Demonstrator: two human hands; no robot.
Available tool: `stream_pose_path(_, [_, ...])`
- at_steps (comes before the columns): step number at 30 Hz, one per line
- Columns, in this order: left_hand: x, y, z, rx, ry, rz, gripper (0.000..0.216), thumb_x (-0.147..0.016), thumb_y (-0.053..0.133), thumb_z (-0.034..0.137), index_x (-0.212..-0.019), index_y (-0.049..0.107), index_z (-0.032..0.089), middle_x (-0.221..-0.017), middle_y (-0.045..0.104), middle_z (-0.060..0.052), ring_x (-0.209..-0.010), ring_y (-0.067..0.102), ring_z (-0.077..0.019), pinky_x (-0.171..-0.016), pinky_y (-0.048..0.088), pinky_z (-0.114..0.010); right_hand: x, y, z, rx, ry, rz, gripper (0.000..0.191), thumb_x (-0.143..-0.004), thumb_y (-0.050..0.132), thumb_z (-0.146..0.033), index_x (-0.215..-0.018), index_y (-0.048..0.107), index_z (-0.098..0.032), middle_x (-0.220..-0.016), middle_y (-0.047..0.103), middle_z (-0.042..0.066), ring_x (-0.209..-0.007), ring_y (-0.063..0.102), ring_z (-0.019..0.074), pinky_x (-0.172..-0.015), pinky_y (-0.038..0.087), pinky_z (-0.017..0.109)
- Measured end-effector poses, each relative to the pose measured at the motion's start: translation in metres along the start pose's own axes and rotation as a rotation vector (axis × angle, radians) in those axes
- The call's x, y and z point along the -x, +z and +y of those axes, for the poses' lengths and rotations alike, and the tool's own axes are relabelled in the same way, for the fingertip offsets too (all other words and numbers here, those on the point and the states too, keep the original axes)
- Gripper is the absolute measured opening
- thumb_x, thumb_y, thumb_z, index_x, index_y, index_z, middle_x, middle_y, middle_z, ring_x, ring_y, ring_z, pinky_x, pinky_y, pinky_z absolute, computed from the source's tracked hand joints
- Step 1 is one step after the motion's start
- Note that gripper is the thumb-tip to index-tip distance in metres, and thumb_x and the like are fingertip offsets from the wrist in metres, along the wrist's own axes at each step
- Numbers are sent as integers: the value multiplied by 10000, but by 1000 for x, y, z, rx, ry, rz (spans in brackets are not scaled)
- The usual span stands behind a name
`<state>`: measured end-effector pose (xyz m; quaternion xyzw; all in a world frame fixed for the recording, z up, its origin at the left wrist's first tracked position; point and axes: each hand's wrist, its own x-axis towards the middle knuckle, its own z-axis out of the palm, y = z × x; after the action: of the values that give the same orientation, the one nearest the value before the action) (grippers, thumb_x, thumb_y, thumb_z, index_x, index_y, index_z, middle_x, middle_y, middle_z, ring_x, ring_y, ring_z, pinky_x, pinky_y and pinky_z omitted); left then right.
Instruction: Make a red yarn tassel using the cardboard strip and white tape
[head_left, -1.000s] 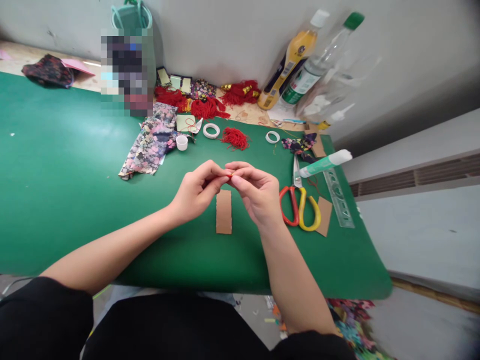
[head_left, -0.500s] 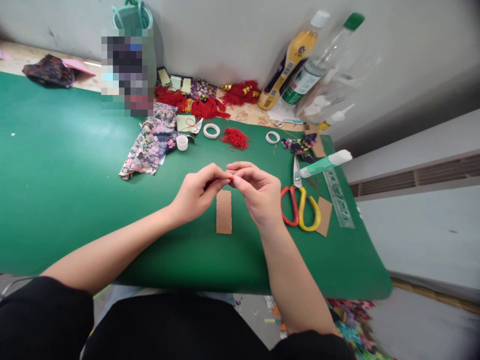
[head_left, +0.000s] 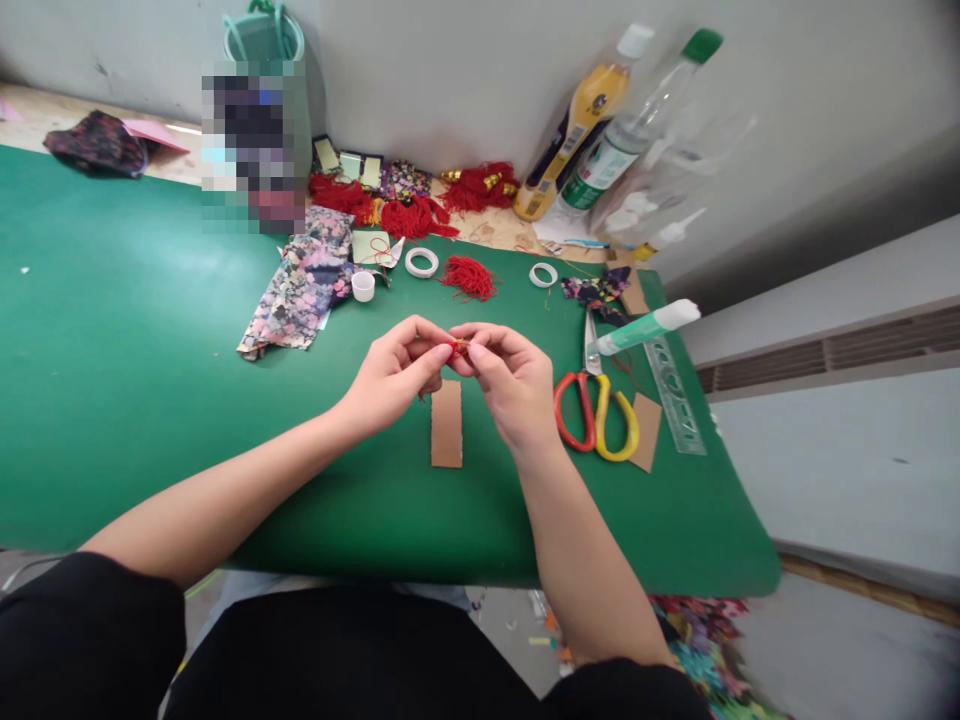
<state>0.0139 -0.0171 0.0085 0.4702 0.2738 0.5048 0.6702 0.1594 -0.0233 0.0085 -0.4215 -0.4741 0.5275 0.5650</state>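
Observation:
Pinched between the fingertips of both hands is a small bundle of red thread [head_left: 458, 348]; most of it is hidden by the fingers. My left hand [head_left: 397, 365] is closed on its left end, and a few dark red strands poke out below that palm. From the other side my right hand [head_left: 517, 380] grips it with thumb and forefinger. Just beneath the hands, a brown cardboard strip [head_left: 447, 430] lies on the green tabletop [head_left: 150, 400]. Scissors [head_left: 596, 400] with one red and one yellow handle rest to the right of my right hand.
Beyond the hands lie a red thread pile [head_left: 470, 278], two tape rolls [head_left: 421, 263], a white cap [head_left: 363, 287] and floral cloth [head_left: 300, 285]. A glue stick [head_left: 649, 328] and clear ruler [head_left: 679, 400] are at right. Bottles [head_left: 577, 120] stand against the wall.
The fingertips have drawn slightly apart, and more of the red thread shows between them. My left hand has turned a little, with strands now visible beneath it.

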Motion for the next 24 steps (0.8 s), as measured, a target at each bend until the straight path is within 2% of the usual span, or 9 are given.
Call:
stream_pose_path(4, [-1, 0, 0, 57, -25, 6, 341, -779, 719, 440, -816, 527, 160, -651, 666, 8, -416, 401, -26, -449, 362, -205, 0, -1, 0, 26, 11, -6, 145, -759, 716, -313, -739, 630, -198, -973, 707, 35, -822, 649, 136, -775, 554, 313])
stream_pose_path(10, [-1, 0, -1, 46, -41, 12, 351, -761, 735, 446, -804, 533, 162, -549, 554, 64, -412, 399, -33, -446, 354, -211, 1, 0, 1, 85, -26, -35, 149, -749, 737, -330, -769, 657, -205, -971, 696, 31, -790, 636, 127, -744, 567, 301])
stream_pose_path(13, [-1, 0, -1, 36, -43, 15, 353, -764, 732, 450, -809, 535, 161, -576, 569, 55, -417, 404, -31, -447, 354, -213, 1, 0, 0, 98, -31, -38, 158, -752, 736, -333, -743, 650, -201, -964, 687, 32, -824, 639, 133, -752, 569, 295])
stream_pose_path(20, [-1, -1, -1, 56, -48, -7, 338, -779, 721, 435, -809, 528, 159, -634, 645, 19, -423, 402, -29, -457, 355, -212, 1, -1, 1, 45, 0, -39, 128, -770, 722, -312, -757, 649, -207, -974, 687, 23, -724, 609, 99, -702, 550, 267])
stream_pose_path(24, [0, -1, -1, 48, -41, -18, 341, -784, 717, 438, -817, 526, 158, -671, 680, -6, -431, 411, -30, -466, 358, -211, 0, -2, 1, 26, -6, -30, 127, -782, 713, -311, -767, 642, -207, -979, 689, 21, -744, 618, 97, -752, 548, 277])
